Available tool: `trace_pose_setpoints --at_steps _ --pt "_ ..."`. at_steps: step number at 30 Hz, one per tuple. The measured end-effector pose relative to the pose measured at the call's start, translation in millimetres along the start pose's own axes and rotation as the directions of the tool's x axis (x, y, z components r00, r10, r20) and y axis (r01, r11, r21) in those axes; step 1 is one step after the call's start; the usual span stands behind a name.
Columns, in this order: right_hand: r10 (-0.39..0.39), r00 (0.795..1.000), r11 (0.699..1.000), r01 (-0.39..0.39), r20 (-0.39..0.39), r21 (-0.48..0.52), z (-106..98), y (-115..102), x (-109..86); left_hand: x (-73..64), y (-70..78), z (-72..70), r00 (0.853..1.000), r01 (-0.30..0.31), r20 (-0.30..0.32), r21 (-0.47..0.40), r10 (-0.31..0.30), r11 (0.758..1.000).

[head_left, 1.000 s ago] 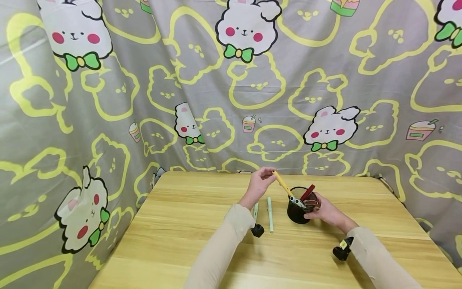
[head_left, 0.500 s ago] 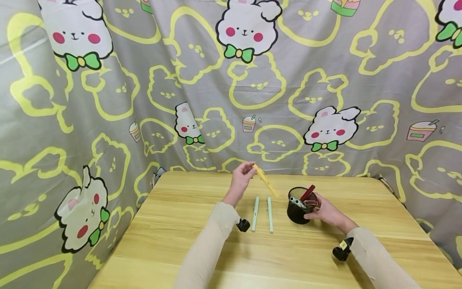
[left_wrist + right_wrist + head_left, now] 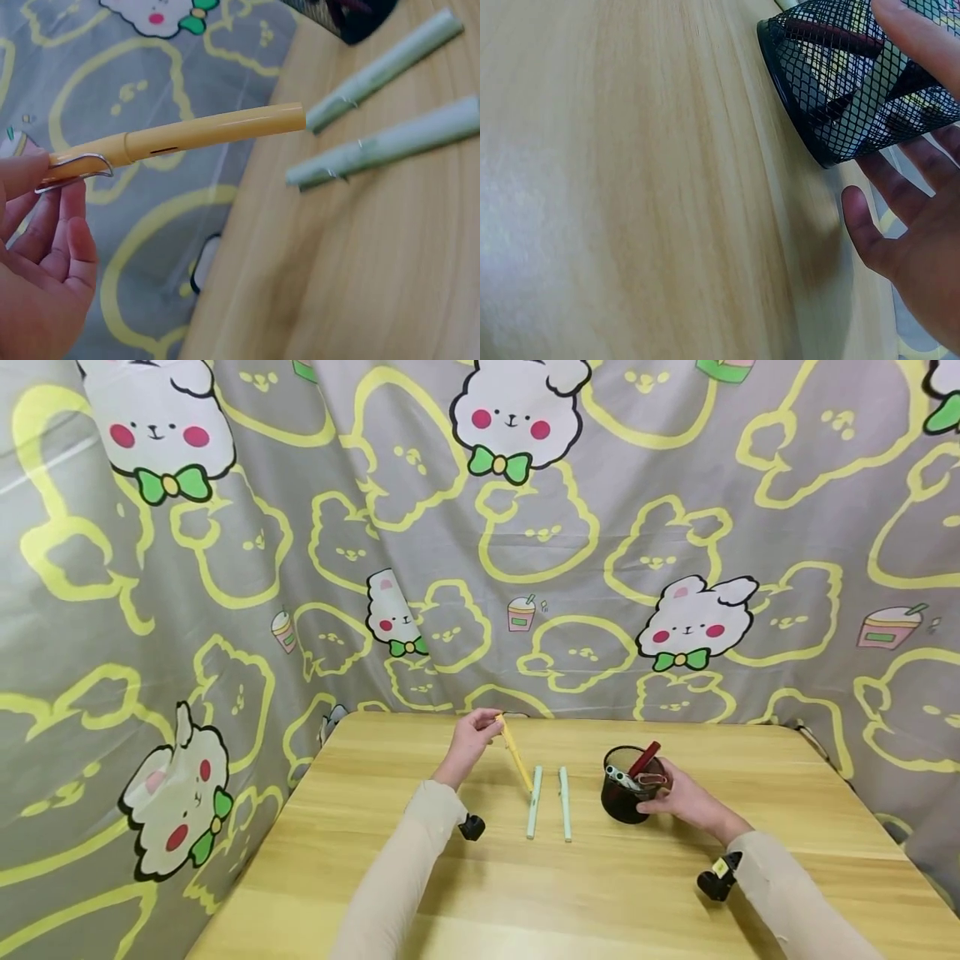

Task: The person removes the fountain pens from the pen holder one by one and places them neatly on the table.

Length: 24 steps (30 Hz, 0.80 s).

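Note:
My left hand (image 3: 469,747) pinches a yellow pen (image 3: 517,756) by its clip end. The pen slants down to the right; in the left wrist view its wire clip lies by the fingertips. Its lower end is close to a pale green pen (image 3: 535,802) on the table; contact is unclear. A second pale green pen (image 3: 565,805) lies parallel to the right. My right hand (image 3: 690,802) holds a black mesh pen holder (image 3: 621,803) from its right side, thumb and fingers around it. A dark red pen (image 3: 645,759) and several other items stand in the holder.
All this is on a light wooden table (image 3: 360,793). A grey curtain (image 3: 450,527) with cartoon prints hangs behind and to the left. A small black camera (image 3: 472,827) sits at the left wrist, another black camera (image 3: 717,878) at the right.
The left hand has drawn the yellow pen out of the pen holder and carried it left, then lowered it near the green pens. The right hand stays on the holder.

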State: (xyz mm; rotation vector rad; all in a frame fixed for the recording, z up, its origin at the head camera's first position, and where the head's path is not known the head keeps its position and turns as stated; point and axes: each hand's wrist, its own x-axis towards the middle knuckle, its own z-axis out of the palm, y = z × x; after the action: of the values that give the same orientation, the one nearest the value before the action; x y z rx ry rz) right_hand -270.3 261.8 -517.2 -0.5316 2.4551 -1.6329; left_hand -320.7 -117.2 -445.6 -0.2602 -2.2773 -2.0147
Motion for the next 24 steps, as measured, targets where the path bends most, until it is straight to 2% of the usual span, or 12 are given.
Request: trace_pose_setpoints --at_steps 9,15,24 --pt "-0.023 1.000 0.998 0.023 -0.002 -0.052 -1 -2 -1.0 -6.8 -19.1 -10.7 0.997 0.067 0.039 0.096 -0.071 0.993" --pt "-0.025 1.000 0.998 0.024 -0.012 -0.064 -2 -4 1.0 -13.1 -25.3 -9.1 0.989 0.102 0.096 0.091 -0.111 0.991" --pt "-0.024 1.000 0.998 0.024 0.002 -0.053 0 -4 -0.1 -22.3 -39.3 -0.6 0.982 0.132 0.124 0.072 -0.140 0.989"
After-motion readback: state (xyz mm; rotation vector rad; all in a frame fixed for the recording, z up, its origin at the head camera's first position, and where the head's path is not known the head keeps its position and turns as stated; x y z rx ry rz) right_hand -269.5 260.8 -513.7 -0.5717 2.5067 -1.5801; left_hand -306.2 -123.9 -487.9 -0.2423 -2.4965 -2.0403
